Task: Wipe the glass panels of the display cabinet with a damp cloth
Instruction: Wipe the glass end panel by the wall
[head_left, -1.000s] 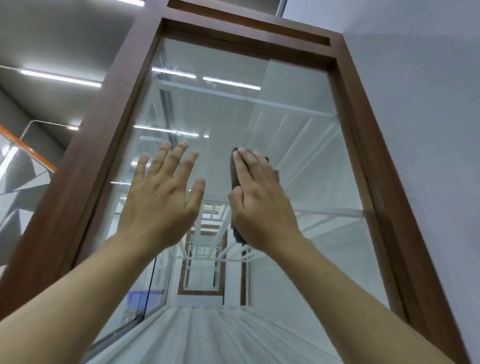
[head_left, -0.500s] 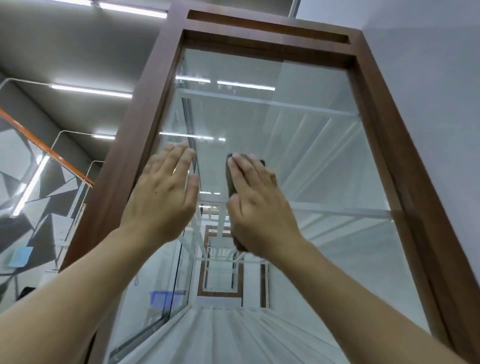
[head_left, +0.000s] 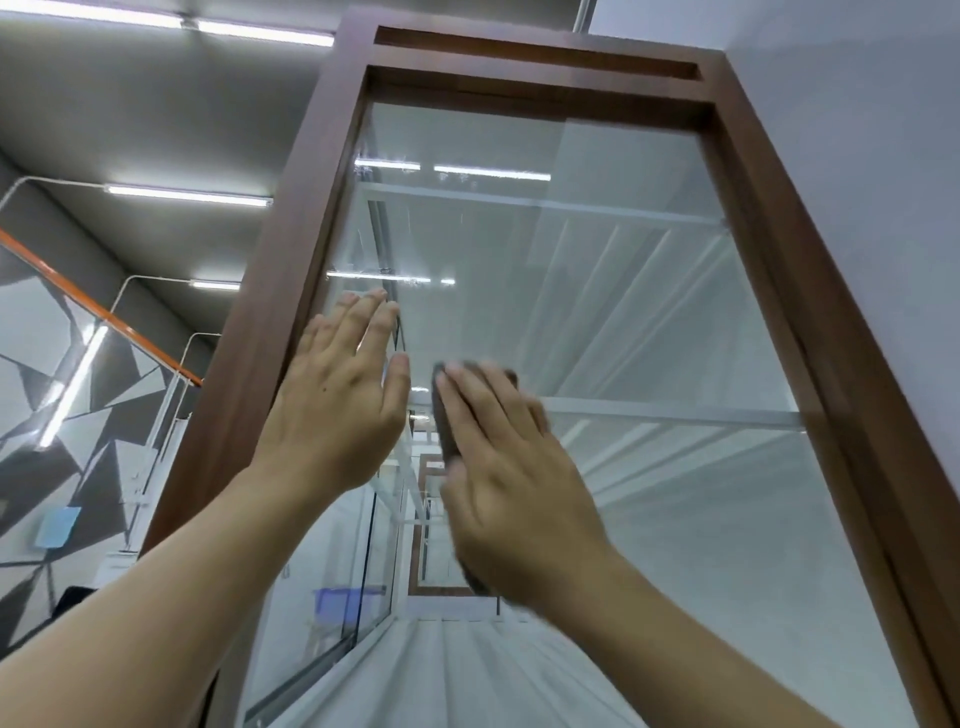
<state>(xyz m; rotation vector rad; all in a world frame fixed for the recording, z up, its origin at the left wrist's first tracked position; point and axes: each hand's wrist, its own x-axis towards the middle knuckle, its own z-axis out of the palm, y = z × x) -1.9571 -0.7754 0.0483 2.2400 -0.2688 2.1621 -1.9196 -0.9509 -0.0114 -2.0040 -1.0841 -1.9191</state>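
Observation:
A tall display cabinet with a dark brown wooden frame (head_left: 810, 322) fills the view, seen from below. Its front glass panel (head_left: 649, 322) shows white shelves behind. My right hand (head_left: 514, 483) lies flat with straight fingers on a dark grey cloth (head_left: 444, 415), pressing it against the glass near the panel's middle. The cloth shows only at the hand's left edge and above the fingertips. My left hand (head_left: 337, 405) rests flat with straight fingers on the glass close to the left frame post, a little higher than the right hand.
A pale wall (head_left: 872, 130) adjoins the cabinet's right side. To the left are ceiling strip lights (head_left: 187, 195), an orange rail (head_left: 104, 312) and a grey geometric-patterned wall (head_left: 47, 415). A blue object (head_left: 343, 605) shows through the lower side glass.
My right hand and the cloth have slid down the glass and look blurred from motion. My left hand's fingers have closed together and it has stayed near the left post. The camera has swung left.

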